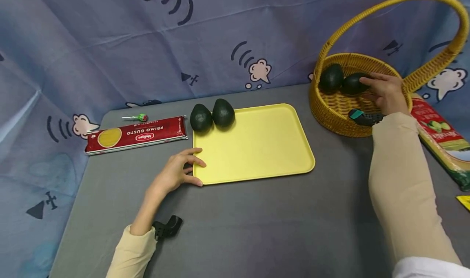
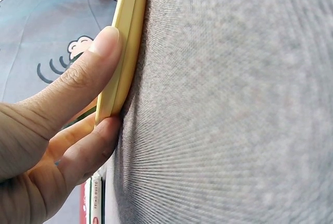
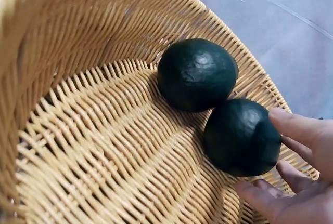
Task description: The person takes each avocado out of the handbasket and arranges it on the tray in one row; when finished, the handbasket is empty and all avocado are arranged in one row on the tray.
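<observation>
Across the grey surface I've got, biggest first, the wicker basket at far right, handle up, leaving its mouth open to reach into. Next, the yellow tray, flat mid-surface, probably for stable support. The red-and-green bag lies right of the basket; the spaghetti packet lies left of the tray, both likely just kept aside. Left hand: grasping the tray's near-left corner, thumb on the near edge, fingers at the left side, I'd guess to steady it. Right hand: inside the basket, fingers spread loosely round the right-hand avocado, one fingertip touching, no closed grip that I can see. Its neighbour, the left-hand avocado, touches it, both toward the basket's far side, whose wall probably stops rolling. Two more avocados sit side by side at the tray's far-left corner. Smallest: lollipop, just beyond the packet.
</observation>
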A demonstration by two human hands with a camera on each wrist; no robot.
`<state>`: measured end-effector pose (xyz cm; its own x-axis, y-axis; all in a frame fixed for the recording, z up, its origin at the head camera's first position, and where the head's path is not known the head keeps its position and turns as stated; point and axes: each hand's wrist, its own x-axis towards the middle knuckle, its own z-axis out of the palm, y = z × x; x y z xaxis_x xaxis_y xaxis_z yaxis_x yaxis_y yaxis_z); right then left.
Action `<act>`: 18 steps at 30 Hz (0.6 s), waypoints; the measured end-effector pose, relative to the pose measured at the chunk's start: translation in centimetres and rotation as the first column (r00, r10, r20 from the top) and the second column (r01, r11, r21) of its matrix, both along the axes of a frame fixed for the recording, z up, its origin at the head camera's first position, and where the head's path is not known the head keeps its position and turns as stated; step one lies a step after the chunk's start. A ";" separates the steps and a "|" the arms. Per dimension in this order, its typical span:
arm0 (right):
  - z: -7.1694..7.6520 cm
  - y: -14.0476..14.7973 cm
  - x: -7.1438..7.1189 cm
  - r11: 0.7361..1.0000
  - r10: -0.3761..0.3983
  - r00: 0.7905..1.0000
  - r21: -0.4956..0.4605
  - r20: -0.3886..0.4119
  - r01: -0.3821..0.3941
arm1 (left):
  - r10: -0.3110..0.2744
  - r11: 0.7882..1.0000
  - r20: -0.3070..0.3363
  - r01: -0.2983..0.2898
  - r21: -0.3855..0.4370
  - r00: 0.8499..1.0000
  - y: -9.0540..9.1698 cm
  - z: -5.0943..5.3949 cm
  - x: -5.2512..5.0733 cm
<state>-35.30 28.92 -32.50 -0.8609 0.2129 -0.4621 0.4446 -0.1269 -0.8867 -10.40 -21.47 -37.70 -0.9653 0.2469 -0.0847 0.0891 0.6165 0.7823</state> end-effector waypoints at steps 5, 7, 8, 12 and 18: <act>-0.1 0.0 -0.7 0.990 0.117 0.993 0.080 0.034 -0.119 | 0.000 1.000 -0.001 0.000 0.002 1.000 0.2 0.0 0.0; -0.2 0.2 -1.0 0.980 0.175 0.984 0.087 0.036 -0.177 | -0.001 1.000 0.001 0.001 0.004 1.000 0.3 -0.1 -0.1; -0.3 0.3 -1.2 0.977 0.200 0.979 0.073 0.036 -0.202 | -0.002 1.000 0.002 0.002 0.006 1.000 0.4 -0.1 -0.1; -0.4 0.7 -1.8 0.964 0.266 0.962 -0.009 0.056 -0.266 | 0.004 1.000 -0.001 -0.004 0.009 1.000 0.4 0.0 -0.1; -0.2 1.4 -2.3 0.892 0.434 0.886 0.059 0.165 -0.448 | 0.014 1.000 0.004 -0.014 0.012 1.000 -0.1 0.0 0.0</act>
<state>-37.61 30.37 -32.66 -0.8017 -0.1254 -0.5845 0.5586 0.1911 -0.8071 -10.38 -21.53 -37.68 -0.9684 0.2341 -0.0861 0.0769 0.6084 0.7899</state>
